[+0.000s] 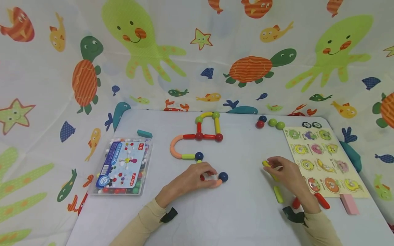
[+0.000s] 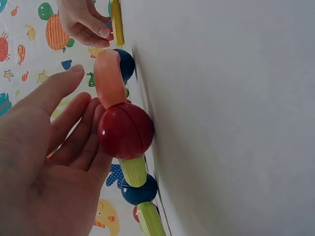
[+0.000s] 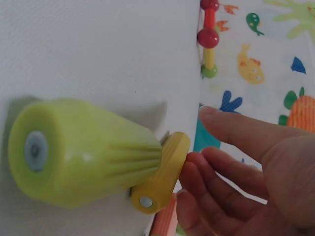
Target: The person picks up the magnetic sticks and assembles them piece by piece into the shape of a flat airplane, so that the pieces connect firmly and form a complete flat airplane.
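Note:
My left hand (image 1: 188, 177) rests close to a peach curved rod (image 1: 217, 183) that has a blue ball (image 1: 223, 176) at its end. In the left wrist view its fingers lie relaxed beside a red ball (image 2: 126, 131), thumb apart from the peach rod. That red ball joins the peach rod to a short light-green rod (image 2: 133, 172). My right hand (image 1: 286, 174) is at a yellow rod (image 3: 162, 172), fingertips at its side and thumb held away. A light-green rod (image 1: 278, 194) lies close to it.
A joined shape of rods and balls, with a red rod (image 1: 209, 137), lies mid-table. At left are a clear box of parts (image 1: 123, 165) and a teal block (image 1: 144, 133). Loose green balls (image 1: 272, 122), a fruit puzzle board (image 1: 326, 160), red rods (image 1: 322, 201) and a pink block (image 1: 349, 204) lie right.

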A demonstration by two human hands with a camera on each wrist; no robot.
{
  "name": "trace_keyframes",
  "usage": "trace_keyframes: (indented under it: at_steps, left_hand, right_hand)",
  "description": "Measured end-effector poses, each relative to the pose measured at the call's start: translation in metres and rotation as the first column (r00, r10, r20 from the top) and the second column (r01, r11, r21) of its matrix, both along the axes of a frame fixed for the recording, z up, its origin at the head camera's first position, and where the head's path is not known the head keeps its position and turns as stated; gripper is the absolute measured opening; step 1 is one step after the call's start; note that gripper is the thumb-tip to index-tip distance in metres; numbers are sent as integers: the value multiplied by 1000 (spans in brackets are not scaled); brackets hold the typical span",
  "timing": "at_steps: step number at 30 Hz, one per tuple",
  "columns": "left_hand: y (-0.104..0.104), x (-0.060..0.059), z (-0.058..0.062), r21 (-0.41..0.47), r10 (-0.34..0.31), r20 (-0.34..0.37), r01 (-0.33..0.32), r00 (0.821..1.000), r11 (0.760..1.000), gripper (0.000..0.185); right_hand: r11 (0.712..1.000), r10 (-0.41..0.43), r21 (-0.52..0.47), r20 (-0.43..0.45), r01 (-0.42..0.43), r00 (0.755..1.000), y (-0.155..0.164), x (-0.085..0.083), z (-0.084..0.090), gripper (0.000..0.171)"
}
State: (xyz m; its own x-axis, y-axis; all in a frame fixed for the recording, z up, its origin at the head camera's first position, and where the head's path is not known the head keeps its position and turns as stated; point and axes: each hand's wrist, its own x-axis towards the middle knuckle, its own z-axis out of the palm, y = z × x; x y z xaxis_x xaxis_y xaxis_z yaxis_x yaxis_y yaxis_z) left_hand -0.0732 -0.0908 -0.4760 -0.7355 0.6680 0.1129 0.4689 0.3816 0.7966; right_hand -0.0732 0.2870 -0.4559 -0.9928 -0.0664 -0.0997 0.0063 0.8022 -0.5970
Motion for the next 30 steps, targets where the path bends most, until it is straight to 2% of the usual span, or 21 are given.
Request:
trace_keyframes:
  at_steps: [9,14,17,21,23,26,30]
  left_hand:
    - [0,0,1,-9,15,8,-15,1000,1000,35]
    - [1,-1,1,-22,24,12,-24,1000,999,34]
    - [1,-1,1,-29,30,17,-29,999,999,33]
    - [2,-1,0,-35,39,30,-38,999,999,33]
    - [2,-1,0,-38,40,31,-39,999,999,33]
    - [3,-1,1,-47,34,23,-33,999,998,34]
    - [4,-2,1,-57,17,8,-17,1000,998,34]
  right_hand:
    - [997,-8,83,11,7,1000,-1,1,-5,37]
    - [995,-4,96,-32,7,999,-2,-1,-7,33]
    - [998,-11,55,-112,17,994,-9,-6,-1,33]
    - [999,-28,-46,-234,18,972,-26,-17,8,35]
    - [994,-45,-109,-256,18,965,-39,-22,11,36]
    - [983,-63,-182,-229,21,971,-61,-28,13,38]
    - [973,-69,-229,-127,38,990,-89,-37,9,42]
